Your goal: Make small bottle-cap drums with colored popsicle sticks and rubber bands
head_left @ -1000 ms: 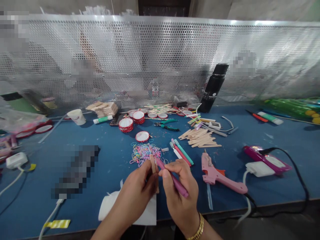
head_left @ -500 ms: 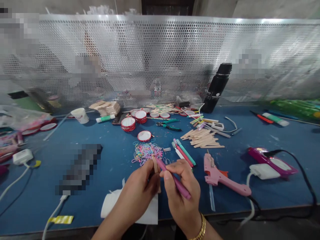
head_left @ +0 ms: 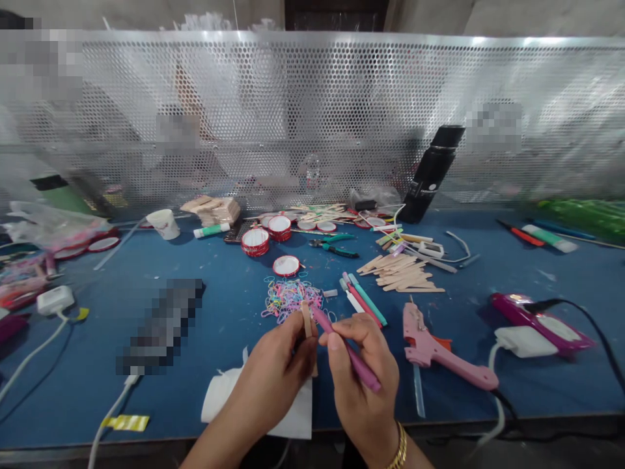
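Observation:
My left hand (head_left: 273, 378) is closed on a short wooden craft stick (head_left: 307, 320), held upright above a white sheet of paper (head_left: 293, 410). My right hand (head_left: 364, 384) grips a purple marker (head_left: 349, 352) like a pen, and the marker's tip touches the stick. Both hands hover over the near edge of the blue table (head_left: 224, 306). Just beyond them lies a heap of small coloured rubber bands (head_left: 288, 298).
A pink glue gun (head_left: 439, 352) lies right of my hands, with a purple device and white charger (head_left: 525, 339) beyond. Loose markers (head_left: 364, 298), a pile of wooden sticks (head_left: 400, 270), red-rimmed lids (head_left: 263, 238), pliers (head_left: 332, 244) and a black bottle (head_left: 432, 172) stand before the perforated metal screen (head_left: 312, 117).
The view has drifted a little, so everything sits slightly further right in the frame. My hands keep the same hold on the stick and marker.

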The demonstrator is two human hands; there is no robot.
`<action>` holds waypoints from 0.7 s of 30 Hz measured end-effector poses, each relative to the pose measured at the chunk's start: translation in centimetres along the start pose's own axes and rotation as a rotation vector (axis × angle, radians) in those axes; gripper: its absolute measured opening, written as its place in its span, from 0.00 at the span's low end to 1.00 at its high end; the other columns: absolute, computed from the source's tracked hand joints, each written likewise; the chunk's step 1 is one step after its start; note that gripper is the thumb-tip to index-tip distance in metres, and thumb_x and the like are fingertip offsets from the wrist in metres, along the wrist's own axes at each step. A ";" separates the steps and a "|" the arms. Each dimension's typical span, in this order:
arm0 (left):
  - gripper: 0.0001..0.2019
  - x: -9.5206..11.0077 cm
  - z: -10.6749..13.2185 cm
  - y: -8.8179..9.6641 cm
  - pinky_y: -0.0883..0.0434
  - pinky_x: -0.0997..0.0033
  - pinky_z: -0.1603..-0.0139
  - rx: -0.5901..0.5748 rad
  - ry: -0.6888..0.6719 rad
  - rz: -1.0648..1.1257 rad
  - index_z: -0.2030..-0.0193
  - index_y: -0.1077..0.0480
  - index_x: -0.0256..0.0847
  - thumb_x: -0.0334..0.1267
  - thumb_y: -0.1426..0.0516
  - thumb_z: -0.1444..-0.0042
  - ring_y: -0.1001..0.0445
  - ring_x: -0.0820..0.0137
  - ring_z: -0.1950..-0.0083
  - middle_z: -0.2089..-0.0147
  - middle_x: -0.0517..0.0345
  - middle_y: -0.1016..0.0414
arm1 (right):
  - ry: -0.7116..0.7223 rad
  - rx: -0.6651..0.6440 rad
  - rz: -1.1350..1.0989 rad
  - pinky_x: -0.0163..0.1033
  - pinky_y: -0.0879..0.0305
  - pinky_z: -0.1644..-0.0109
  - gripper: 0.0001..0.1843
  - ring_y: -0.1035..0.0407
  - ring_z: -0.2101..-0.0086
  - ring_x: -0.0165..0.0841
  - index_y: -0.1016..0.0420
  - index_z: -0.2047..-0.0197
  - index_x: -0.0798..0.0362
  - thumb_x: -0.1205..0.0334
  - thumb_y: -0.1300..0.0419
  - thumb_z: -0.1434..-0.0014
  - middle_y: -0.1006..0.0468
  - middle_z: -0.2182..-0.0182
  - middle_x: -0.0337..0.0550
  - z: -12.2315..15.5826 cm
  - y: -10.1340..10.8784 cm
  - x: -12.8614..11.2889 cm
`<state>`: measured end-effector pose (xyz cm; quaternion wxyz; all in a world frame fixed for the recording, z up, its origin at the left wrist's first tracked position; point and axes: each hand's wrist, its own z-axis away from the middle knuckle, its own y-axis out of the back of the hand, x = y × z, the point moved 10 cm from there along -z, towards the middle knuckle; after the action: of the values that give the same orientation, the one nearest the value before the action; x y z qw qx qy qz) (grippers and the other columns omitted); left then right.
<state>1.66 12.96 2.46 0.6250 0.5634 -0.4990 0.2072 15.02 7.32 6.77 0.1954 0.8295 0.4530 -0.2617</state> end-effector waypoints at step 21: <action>0.05 -0.1 -0.2 0.0 0.39 0.69 0.65 -0.002 -0.005 0.003 0.58 0.34 0.43 0.37 0.48 0.30 0.34 0.71 0.66 0.64 0.60 0.26 | -0.001 0.006 0.000 0.45 0.30 0.54 0.05 0.27 0.65 0.33 0.28 0.58 0.50 0.70 0.42 0.33 0.22 0.66 0.39 -0.3 0.0 -0.2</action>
<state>1.68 13.21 2.38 0.6241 0.5625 -0.5017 0.2059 14.97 7.36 7.12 0.1934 0.8299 0.4521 -0.2635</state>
